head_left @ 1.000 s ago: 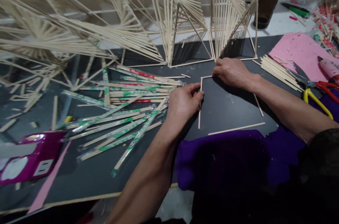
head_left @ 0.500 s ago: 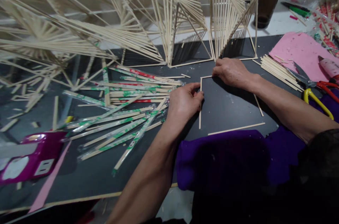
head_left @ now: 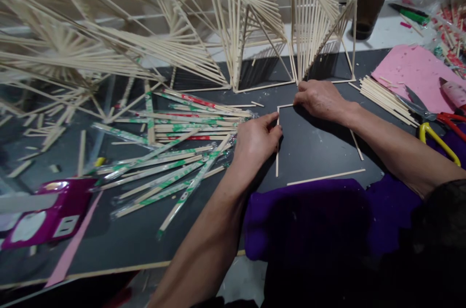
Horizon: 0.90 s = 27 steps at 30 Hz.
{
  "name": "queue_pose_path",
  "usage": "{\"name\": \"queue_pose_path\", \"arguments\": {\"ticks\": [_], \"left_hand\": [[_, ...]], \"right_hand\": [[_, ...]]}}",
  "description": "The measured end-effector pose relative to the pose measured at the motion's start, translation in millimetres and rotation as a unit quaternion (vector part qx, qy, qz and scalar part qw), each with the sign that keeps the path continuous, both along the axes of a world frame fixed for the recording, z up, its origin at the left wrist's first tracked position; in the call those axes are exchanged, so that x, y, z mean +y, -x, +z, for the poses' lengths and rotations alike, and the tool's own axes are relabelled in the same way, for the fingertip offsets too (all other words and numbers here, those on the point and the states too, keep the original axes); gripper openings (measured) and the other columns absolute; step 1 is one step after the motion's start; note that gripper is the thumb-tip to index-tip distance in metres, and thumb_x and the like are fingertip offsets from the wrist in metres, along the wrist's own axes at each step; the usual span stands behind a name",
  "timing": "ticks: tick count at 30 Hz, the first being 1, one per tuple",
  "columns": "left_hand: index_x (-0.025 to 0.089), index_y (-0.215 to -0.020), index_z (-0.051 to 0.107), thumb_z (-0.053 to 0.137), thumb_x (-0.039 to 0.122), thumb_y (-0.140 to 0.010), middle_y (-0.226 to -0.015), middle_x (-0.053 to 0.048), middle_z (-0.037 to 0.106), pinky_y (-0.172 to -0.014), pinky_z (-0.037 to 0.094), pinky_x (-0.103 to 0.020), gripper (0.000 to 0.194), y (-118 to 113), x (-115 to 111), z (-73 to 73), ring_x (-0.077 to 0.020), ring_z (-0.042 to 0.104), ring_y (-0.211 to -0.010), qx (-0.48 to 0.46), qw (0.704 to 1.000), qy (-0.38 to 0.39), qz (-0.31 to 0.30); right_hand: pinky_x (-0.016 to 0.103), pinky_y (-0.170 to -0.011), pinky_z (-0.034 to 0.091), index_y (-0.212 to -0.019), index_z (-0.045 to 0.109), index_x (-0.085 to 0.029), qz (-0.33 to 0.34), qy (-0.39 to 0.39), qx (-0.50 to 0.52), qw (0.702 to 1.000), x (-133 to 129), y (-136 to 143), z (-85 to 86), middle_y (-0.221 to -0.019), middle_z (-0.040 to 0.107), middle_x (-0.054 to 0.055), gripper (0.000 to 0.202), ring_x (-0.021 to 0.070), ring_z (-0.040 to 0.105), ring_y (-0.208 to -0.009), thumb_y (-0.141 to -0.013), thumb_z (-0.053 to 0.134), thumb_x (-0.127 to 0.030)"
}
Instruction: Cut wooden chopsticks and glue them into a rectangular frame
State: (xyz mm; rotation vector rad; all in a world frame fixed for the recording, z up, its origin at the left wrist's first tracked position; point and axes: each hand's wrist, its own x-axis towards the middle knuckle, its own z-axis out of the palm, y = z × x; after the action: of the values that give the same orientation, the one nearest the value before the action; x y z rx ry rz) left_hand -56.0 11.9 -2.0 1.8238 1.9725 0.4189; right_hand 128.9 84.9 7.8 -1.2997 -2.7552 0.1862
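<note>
My left hand [head_left: 257,140] has its thumb and index finger closed on a thin wooden chopstick [head_left: 277,164] that lies upright in view on the dark board. My right hand [head_left: 320,99] pinches a second chopstick [head_left: 285,106], which meets the first at a corner near the left fingertips. Under my right forearm a third chopstick [head_left: 357,145] slants down, apart from another chopstick [head_left: 327,177] lying crosswise near the purple cloth [head_left: 306,206]. Together they outline a loose square with gaps at its near corners. My right hand hides the far side.
Wrapped chopsticks [head_left: 171,164] lie heaped to the left. Latticed stick structures [head_left: 251,26] stand along the wall. Bare sticks [head_left: 386,101], scissors [head_left: 433,126] and a pink cloth [head_left: 396,65] lie right; a dark bottle [head_left: 373,2] stands behind. A magenta device [head_left: 69,206] sits at left.
The whole view has shifted slightly, so things appear a little farther right. Both hands keep their hold on the same two chopsticks, with no clear movement of the sticks.
</note>
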Motion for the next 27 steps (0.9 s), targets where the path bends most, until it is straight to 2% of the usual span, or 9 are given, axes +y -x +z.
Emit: {"name": "queue_pose_path", "arguments": {"ticks": [15,27], "left_hand": [[0.022,-0.122,0.068,0.053,0.024,-0.081,-0.070,-0.002,0.074,-0.065,0.051,-0.030,0.044,-1.1,3.1,1.7,-0.0202,0.068,-0.061,0.026,1.000,-0.006,-0.013],[0.021,-0.122,0.068,0.053,0.028,-0.081,-0.069,-0.003,0.072,-0.064,0.051,-0.029,0.045,0.4,2.7,-2.4,-0.0211,0.069,-0.067,0.001,1.000,-0.014,-0.008]], "right_hand": [[0.031,-0.065,0.030,-0.100,0.072,-0.021,0.031,-0.024,-0.014,0.999,5.0,0.4,-3.4,-0.104,0.069,0.008,0.037,0.0209,0.055,-0.089,-0.091,0.037,-0.015],[0.033,-0.067,0.032,-0.100,0.069,-0.018,0.041,-0.034,0.004,0.999,2.5,1.1,-7.4,-0.107,0.066,0.010,0.033,0.0217,0.053,-0.090,-0.091,0.038,-0.012]]}}
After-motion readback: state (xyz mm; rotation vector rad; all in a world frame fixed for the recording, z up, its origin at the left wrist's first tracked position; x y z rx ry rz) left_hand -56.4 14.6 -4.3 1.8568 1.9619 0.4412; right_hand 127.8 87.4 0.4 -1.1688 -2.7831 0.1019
